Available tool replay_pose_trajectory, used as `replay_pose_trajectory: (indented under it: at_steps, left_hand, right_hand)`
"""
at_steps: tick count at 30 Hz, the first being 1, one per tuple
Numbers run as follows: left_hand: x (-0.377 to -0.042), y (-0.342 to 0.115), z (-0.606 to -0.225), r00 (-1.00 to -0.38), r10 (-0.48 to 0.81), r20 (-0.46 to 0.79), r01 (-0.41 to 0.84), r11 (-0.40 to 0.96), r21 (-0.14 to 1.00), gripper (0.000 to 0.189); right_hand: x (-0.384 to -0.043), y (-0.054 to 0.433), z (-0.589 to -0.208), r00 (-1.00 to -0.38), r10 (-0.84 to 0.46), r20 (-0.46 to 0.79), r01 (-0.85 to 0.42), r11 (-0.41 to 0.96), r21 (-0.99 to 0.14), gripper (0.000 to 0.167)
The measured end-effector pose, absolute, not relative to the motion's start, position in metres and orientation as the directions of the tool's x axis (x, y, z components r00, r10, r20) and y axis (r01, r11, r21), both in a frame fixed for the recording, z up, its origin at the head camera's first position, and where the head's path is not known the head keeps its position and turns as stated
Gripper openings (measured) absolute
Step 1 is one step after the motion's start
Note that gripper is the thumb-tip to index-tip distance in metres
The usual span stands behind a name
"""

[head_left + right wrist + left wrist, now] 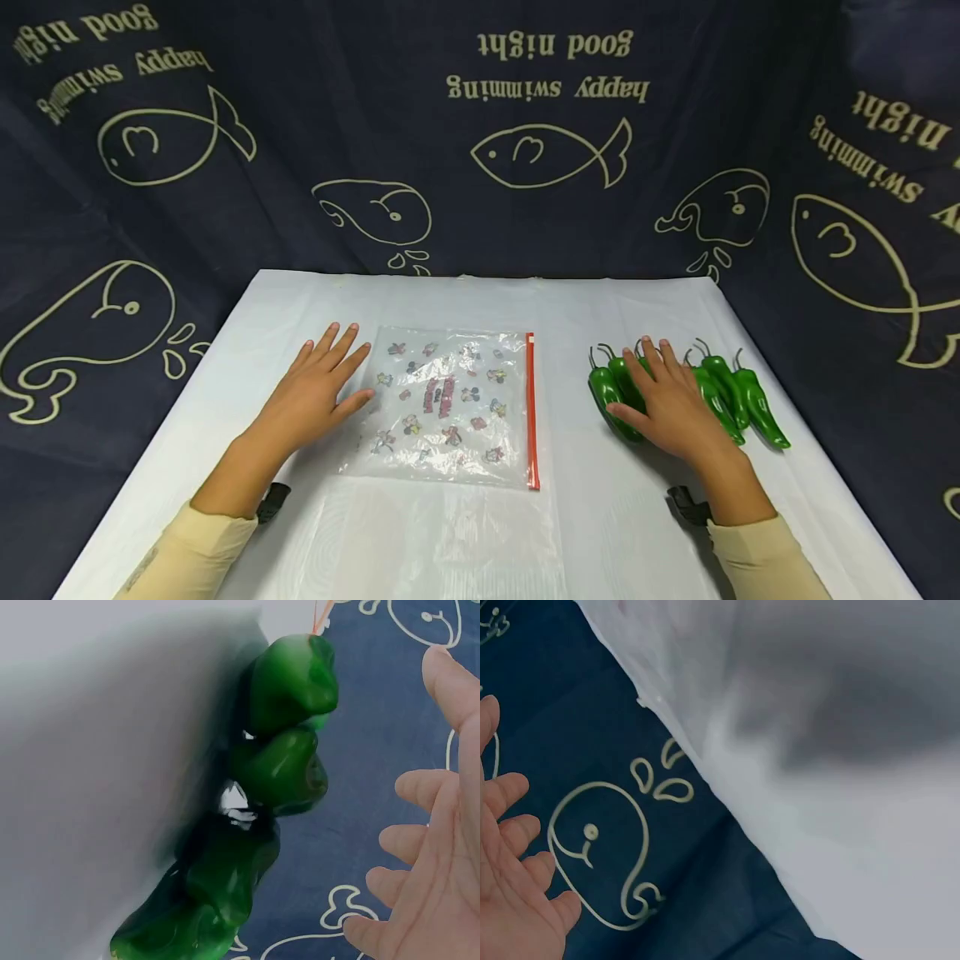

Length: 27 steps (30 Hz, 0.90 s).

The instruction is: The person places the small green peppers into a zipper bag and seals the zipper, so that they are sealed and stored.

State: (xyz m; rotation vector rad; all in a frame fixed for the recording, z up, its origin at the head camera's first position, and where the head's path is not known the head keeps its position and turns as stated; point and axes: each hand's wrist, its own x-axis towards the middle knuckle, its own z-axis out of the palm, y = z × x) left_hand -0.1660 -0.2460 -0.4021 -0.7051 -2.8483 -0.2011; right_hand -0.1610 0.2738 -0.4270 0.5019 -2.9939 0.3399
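Note:
A clear zip bag (442, 408) printed with small cartoon figures lies flat on the table, its red slider edge (532, 408) on the right. My left hand (318, 400), fingers spread and holding nothing, is beside the bag's left edge. Over to the right, several glossy green peppers (757, 408) with thin curved stems lie in a row. Above the row is my right hand (667, 404), its fingers extended and covering the middle peppers. In the right wrist view, that hand (435, 847) is apart from the peppers (277, 772). The left wrist view catches the left palm (517, 892) with nothing in it.
The white table (600, 533) has a transparent sheet over its front middle. Dark blue cloth (555, 233) with fish and whale drawings surrounds the table at the back and sides. Black straps (686, 504) sit at the wrists.

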Motion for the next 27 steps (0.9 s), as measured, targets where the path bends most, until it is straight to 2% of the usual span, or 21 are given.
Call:
replay_pose_trajectory:
  at_steps: [15, 27]
  left_hand:
    - [-0.178, -0.200, -0.395, -0.791, 0.586, 0.177, 0.600, 0.799, 0.035, 0.071]
    - [-0.181, -0.157, -0.403, -0.759, 0.633, 0.154, 0.648, 0.757, 0.085, 0.070]
  right_hand:
    - [-0.165, 0.260, -0.429, -0.924, -0.357, 0.138, -0.377, 0.910, -0.170, 0.089]
    - [-0.167, 0.242, -0.431, -0.906, -0.399, 0.141, -0.418, 0.898, -0.138, 0.091]
